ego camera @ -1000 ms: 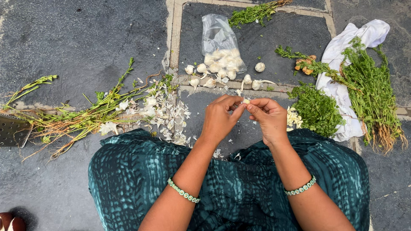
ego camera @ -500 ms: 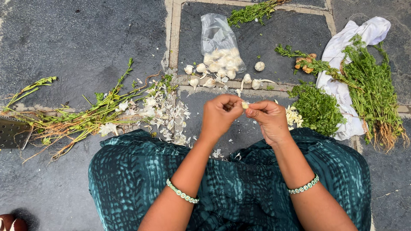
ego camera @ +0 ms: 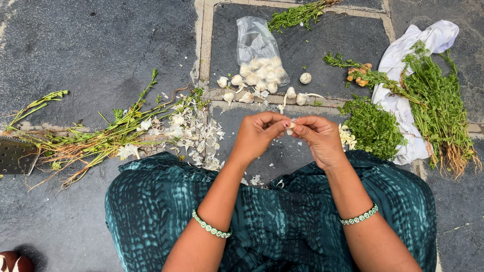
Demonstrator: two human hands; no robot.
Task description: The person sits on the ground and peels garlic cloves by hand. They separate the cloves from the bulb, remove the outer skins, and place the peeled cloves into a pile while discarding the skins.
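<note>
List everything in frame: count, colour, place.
garlic clove: one, pale, pinched between both hands' fingertips
plastic bag: one, clear, garlic inside, top centre
loose garlic: about nine, white, on the ground below and beside the bag
garlic skins: pile, white, left of the hands
stripped stems: heap, green and tan, far left
peeled cloves: small pile, pale yellow, right of the hands
leafy herbs: bunch, green, right
rooted herbs: bunch, green, on the cloth
cloth: one, white, upper right
herb sprig: one, green, top edge
metal grater: one, grey, left edge
skirt: one, teal, lap
bracelets: two, green, wrists
left hand
right hand
</note>
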